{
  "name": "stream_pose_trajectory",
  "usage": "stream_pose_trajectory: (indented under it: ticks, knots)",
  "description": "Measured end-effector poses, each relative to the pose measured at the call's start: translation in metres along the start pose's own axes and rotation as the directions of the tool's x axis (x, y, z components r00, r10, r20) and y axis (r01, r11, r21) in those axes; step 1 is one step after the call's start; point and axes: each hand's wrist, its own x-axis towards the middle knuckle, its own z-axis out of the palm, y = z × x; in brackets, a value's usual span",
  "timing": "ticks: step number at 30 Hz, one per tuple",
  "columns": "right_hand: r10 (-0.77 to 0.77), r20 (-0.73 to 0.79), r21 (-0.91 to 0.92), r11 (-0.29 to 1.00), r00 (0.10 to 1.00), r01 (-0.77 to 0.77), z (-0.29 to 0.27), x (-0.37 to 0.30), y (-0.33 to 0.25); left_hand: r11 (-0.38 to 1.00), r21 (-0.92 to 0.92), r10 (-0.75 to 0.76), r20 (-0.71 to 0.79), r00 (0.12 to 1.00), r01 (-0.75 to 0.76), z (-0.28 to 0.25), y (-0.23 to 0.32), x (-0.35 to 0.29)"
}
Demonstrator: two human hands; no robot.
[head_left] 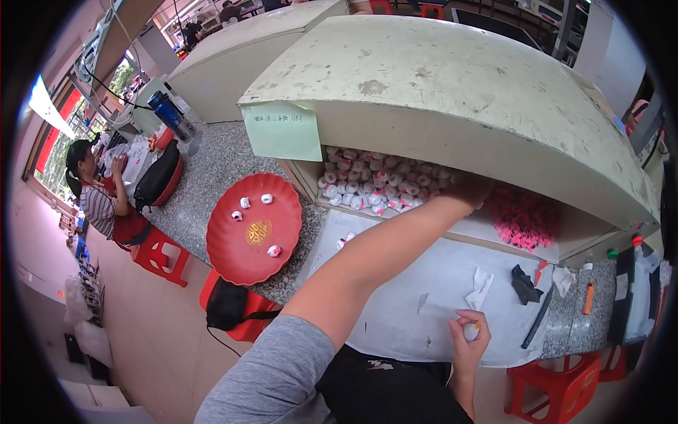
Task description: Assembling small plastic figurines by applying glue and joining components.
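My left arm reaches across into the open shelf box, and my left hand [474,192] is inside it under the top edge, its fingers hidden. It lies between a heap of small white round pieces [385,180] with pink marks and a pile of tiny bright pink parts [524,215]. Low over the front of the table, my right hand [470,346] is closed around a small white piece [471,331] with a yellowish spot. Two or so similar white pieces [346,240] rest on the white sheet [395,311] before the shelf.
At left, a red scalloped plate [229,258] holds several white pieces. A crumpled tissue [479,288], black cloth [525,284], dark stick-like tool [538,318] and orange lighter-like object [588,298] lie at right. Red stools [554,385] stand below. Another person [99,187] sits far left.
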Motion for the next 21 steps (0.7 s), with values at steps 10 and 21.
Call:
stream_pose_trajectory:
  ticks: [10, 21]
  knots:
    - [-0.013, 0.001, 0.011, 1.000, 1.000, 0.013, 0.003, -0.004, 0.003, 0.867, -0.335, -0.197, 0.448, 0.872, 0.368, -0.054, 0.033, 0.018]
    - [-0.026, -0.014, 0.009, 1.000, 1.000, 0.026, 0.006, -0.009, -0.009, 0.719, -0.280, -0.279, 0.722, 0.633, 0.636, -0.090, 0.033, 0.032]
